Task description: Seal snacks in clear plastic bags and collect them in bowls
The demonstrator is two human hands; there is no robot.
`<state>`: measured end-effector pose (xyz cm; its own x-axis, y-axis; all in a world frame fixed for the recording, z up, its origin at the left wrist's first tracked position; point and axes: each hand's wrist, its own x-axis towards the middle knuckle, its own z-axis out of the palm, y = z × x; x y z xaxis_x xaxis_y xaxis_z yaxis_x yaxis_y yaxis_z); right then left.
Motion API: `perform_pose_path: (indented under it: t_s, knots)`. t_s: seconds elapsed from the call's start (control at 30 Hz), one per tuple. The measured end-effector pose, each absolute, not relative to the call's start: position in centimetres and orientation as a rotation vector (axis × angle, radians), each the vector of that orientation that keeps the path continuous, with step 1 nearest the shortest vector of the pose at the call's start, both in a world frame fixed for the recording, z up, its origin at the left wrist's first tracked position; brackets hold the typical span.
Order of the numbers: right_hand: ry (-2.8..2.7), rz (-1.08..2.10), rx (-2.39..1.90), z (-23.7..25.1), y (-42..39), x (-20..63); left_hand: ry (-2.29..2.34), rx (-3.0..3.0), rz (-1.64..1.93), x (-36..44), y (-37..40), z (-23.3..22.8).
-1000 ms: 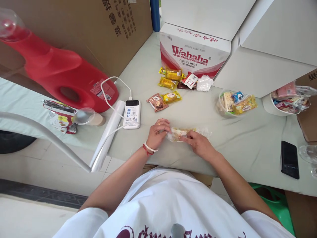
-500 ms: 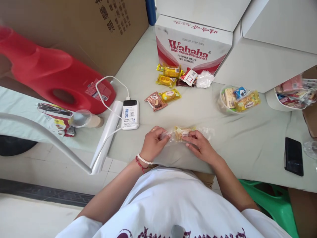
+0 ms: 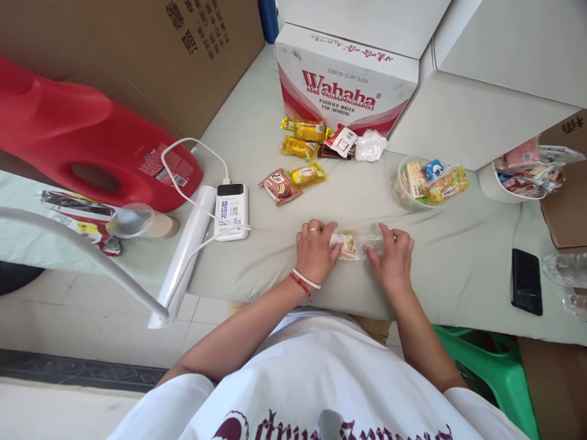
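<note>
Tabletop (image 3: pixel 449 256): covered in pale green cloth, which is creased along its near edge.
Brown carton (image 3: pixel 123 73): stood at the far left, marked with dark printed characters.
Red bottle (image 3: pixel 105 128): set in front of the brown carton, a hole moulded through its handle.
Water carton (image 3: pixel 348 85): placed at the back, "Wahaha" printed across its front.
Green stool (image 3: pixel 509 366): partly seen below the tabletop, at the right.
White roll (image 3: pixel 181 256): laid at a slant left of the hands, its near end projecting past the tabletop's edge.
Left hand (image 3: pixel 316 253): rested palm down (a white bead bracelet (image 3: pixel 306 279) is worn at the wrist) – its grip closed over the left end of the wrapped snack.
Right hand (image 3: pixel 393 253): held at the opposite end, thumb and forefinger spaced – whether the film is pinched in its grip cannot be told.
Clear tub (image 3: pixel 403 194): filled with packaged snacks, right of the water carton.
Phone (image 3: pixel 527 281): left lying dark-screened at the right.
Wrapped snack (image 3: pixel 349 245): laid flat on the tabletop between both hands, clear film (image 3: pixel 367 240) stretched rightward from it.
</note>
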<state>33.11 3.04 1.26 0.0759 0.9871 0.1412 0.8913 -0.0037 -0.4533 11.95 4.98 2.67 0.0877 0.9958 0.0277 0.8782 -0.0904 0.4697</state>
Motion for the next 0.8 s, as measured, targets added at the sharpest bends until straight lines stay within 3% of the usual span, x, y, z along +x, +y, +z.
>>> perform_pose_path:
  t_s: [0.1, 0.27, 0.43, 0.57, 0.7, 0.8]
  knots:
    - [-1.949, 0.252, -1.942, 1.7, 3.3, 33.7, 1.94, 1.921, 0.488, 11.5, 5.3, 2.2]
    - [-1.96, 0.598, -1.759, 4.3, 2.7, 31.0, 1.883, 1.888, 0.445, 12.4, 5.0, 2.3]
    - [-1.893, 0.832, -1.467, 5.3, 2.3, 28.1, 1.74, 1.94, 0.801, 13.5, 3.4, 3.4]
    - [-1.789, 0.972, -1.398, 3.9, 2.0, 28.6, 1.294, 1.898, 1.057, 13.5, 2.2, 4.4]
    - [-1.684, 1.027, -1.467, 3.3, 2.8, 31.5, 1.103, 1.677, 1.092, 12.6, 1.3, 4.7]
    - [-1.549, 0.816, -1.537, 6.2, 6.1, 36.0, 1.146, 1.608, 1.107, 10.4, 0.8, 4.0]
